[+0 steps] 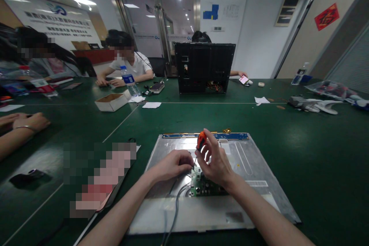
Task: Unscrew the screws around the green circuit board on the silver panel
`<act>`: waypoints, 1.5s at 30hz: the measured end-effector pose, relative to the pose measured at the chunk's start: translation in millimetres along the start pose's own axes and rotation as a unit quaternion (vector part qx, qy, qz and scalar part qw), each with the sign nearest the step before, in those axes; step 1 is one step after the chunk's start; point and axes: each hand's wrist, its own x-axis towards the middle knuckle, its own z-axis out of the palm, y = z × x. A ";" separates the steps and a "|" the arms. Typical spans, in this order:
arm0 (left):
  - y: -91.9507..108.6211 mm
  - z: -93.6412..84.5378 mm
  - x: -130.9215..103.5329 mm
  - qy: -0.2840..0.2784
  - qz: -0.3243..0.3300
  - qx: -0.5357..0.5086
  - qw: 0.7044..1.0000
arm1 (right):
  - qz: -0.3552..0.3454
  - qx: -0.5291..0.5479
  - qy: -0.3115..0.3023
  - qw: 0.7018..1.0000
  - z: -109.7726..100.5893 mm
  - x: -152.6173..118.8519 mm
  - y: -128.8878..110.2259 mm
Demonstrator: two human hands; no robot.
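The green circuit board sits uncovered on the metal panel, left of the panel's middle, with its small parts exposed. Work on it looks unfinished: the screwdriver stands nearly upright, its tip down at the board's far left corner, though whether a screw is being turned in or out cannot be told. The right hand pinches the screwdriver's orange handle between fingers and thumb. The left hand is curled with its fingertips beside the shaft; whether they pinch anything is hidden. Cables run from near the board's left side over the panel's near edge, so the wiring is not tucked away. Along the panel's far edge, a blue strip is also uncovered. The panel lies flat at the near edge of the table, outside any casing. A black casing stands apart toward the table's far edge; whether it belongs with the panel cannot be told. Left of it are a bottle and an open box.
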 end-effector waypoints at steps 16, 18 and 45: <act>2.8 -0.6 -1.1 0.005 0.013 -0.004 1.000 | -0.016 -0.011 -0.004 1.000 0.2 -1.0 2.6; 1.1 -0.2 -0.7 0.004 0.013 -0.001 1.000 | -0.014 -0.004 -0.005 1.000 0.1 -1.1 2.0; 1.5 0.4 -0.1 0.010 0.014 -0.001 1.000 | -0.023 -0.006 0.001 1.000 0.1 -2.7 2.5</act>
